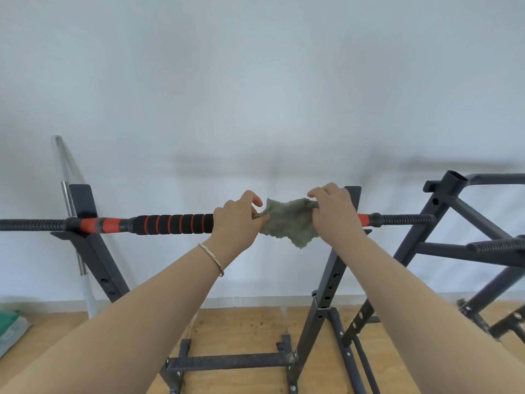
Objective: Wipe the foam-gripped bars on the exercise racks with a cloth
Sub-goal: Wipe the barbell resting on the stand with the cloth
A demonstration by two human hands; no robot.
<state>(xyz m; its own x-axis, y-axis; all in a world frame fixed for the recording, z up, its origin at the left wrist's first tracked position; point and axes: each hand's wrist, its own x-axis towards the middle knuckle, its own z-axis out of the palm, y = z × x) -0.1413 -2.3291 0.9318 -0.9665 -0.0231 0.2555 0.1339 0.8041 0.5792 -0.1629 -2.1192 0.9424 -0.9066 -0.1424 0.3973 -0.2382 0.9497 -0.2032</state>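
Bar (108, 225) sits level across the rack (336, 268), resting on both uprights, threaded ends sticking out past them. The black foam grip (173, 224) with orange rings is exposed on the left half of the bar.

Cloth (287, 220), grey-green and fluffy, is draped over the bar's middle and stretched between both hands, lower corner hanging below the bar.

Left hand (237, 220): fingers curled, thumb and fingertips pinching the cloth's left edge, right at the end of the foam grip. Cannot tell if it also wraps the bar. Thin bracelet (211, 258) on that wrist.

Right hand (332, 211): fingers curled down over the cloth's right end, bunching it on top of the bar, just beside the right upright.

Second rack (454, 223) stands to the right, near the first. Steel pole (66, 200) leans on the wall (255, 81) behind the left upright. Wood floor (241, 328) below; green box (8, 328) at bottom-left edge.
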